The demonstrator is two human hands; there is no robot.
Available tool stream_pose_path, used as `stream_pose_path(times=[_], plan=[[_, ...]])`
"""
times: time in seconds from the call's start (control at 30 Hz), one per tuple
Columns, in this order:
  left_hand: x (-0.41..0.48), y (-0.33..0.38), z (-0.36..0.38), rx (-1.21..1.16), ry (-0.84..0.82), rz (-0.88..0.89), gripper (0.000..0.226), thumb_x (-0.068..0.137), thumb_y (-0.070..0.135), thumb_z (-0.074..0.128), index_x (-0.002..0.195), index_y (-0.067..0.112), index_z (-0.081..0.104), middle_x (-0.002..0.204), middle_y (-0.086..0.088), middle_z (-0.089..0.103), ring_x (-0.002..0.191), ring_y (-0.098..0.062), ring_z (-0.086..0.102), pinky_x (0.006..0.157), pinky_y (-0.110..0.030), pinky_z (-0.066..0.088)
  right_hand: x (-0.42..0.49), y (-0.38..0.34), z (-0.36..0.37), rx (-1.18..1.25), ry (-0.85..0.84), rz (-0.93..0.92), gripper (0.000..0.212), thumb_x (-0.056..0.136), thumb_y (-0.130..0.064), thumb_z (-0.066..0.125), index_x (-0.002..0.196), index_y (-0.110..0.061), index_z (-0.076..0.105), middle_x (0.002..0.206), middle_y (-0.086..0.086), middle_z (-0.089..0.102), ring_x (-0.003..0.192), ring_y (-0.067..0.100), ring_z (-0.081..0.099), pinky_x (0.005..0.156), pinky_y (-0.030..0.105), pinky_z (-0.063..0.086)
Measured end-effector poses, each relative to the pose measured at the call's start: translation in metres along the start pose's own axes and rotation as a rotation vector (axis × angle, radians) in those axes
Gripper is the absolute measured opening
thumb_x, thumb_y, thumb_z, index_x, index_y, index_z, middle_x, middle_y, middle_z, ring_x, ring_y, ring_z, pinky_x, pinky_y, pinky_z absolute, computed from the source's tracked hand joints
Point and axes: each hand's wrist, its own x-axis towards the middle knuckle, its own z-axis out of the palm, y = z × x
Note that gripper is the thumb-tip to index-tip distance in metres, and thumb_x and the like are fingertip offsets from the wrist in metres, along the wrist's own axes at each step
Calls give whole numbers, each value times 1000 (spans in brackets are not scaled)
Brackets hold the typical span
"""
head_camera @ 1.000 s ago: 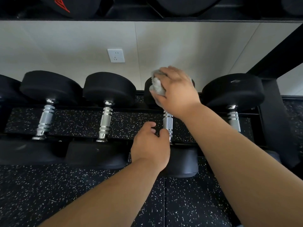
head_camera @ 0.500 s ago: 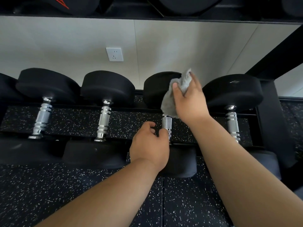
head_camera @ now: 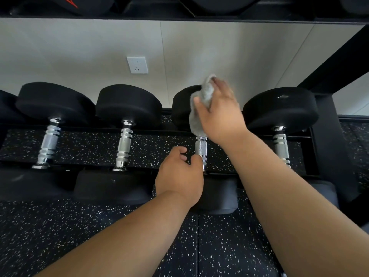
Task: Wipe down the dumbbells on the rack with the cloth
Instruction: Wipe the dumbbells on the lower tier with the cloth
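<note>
Dumbbells (head_camera: 124,144) in row on rack (head_camera: 329,156), cloth (head_camera: 197,116) prob. on 3rd, outlet (head_camera: 137,64) behind

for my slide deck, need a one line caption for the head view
The right hand wipes a dumbbell with a grey cloth while the left hand holds its handle.
</note>
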Motion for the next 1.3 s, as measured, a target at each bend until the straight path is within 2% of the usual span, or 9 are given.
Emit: stream_pose_path(times=[0.1, 0.23, 0.37, 0.5, 0.63, 0.73, 0.97, 1.2, 1.3], plan=[[0, -1, -1, 19, 3, 1, 39, 93, 52, 52, 129, 39, 56, 109, 15, 67, 96, -13, 65, 85, -39, 56, -4, 18, 3, 109, 42, -14, 69, 101, -52, 55, 156, -12, 40, 161, 2, 40, 138, 14, 45, 116, 31, 37], [2, -1, -1, 27, 0, -4, 35, 95, 50, 52, 129, 41, 56, 113, 18, 65, 96, -12, 65, 83, -36, 54, -12, 37, 4, 512, 69, 454, 61, 105, -58, 41, 147, -16, 48, 120, 0, 65, 99, 9, 61, 82, 19, 49], [1, -1, -1, 13, -4, -10, 34, 93, 50, 52, 126, 42, 56, 111, 19, 65, 94, -12, 65, 84, -39, 57, -4, 41, 2, 662, 24, 772, 61, 105, -61, 37, 136, -12, 56, 117, 6, 68, 101, 22, 65, 84, 33, 49], [3, -3, 0, 10, 0, -7, 32, 95, 46, 54, 127, 39, 57, 108, 15, 66, 94, -13, 65, 83, -37, 55, 1, 13, -1, 267, 45, 373, 57, 106, -49, 46, 143, -7, 49, 133, 8, 57, 114, 21, 61, 93, 30, 45], [4, -5, 1, 12, 9, -11, 33, 95, 46, 53, 127, 40, 56, 105, 12, 67, 95, -14, 65, 83, -37, 55, -1, -15, 19, -331, 1, -186, 66, 104, -47, 46, 159, -11, 35, 168, 6, 26, 155, 30, 22, 128, 46, 17], [2, -3, 0, 19, 12, -11, 34, 93, 46, 52, 127, 41, 56, 106, 14, 67, 98, -15, 66, 87, -41, 57, 1, -7, 18, -361, -23, -299, 67, 103, -51, 48, 160, -18, 36, 168, 1, 28, 158, 27, 17, 129, 43, 9], [1, -1, -1, 33, 8, -8, 38, 96, 47, 52, 132, 40, 57, 115, 18, 65, 98, -10, 63, 80, -32, 47, -13, 37, 22, 210, 149, 176, 88, 94, -78, 32, 151, -12, 44, 154, 4, 45, 138, 25, 50, 111, 43, 46], [3, 0, -1, 33, 14, -6, 35, 94, 45, 51, 127, 40, 59, 105, 16, 67, 97, -14, 65, 85, -38, 55, -8, 3, 17, -264, -14, -295, 67, 101, -57, 48, 156, -19, 42, 170, -3, 24, 159, 24, 10, 129, 45, 4], [-1, 2, -2, 42, 5, -11, 35, 96, 46, 52, 130, 40, 58, 111, 18, 66, 102, -15, 64, 89, -39, 54, -23, 25, 18, 47, 46, -70, 69, 104, -46, 54, 161, -17, 31, 169, 0, 27, 156, 20, 20, 128, 36, 15]])
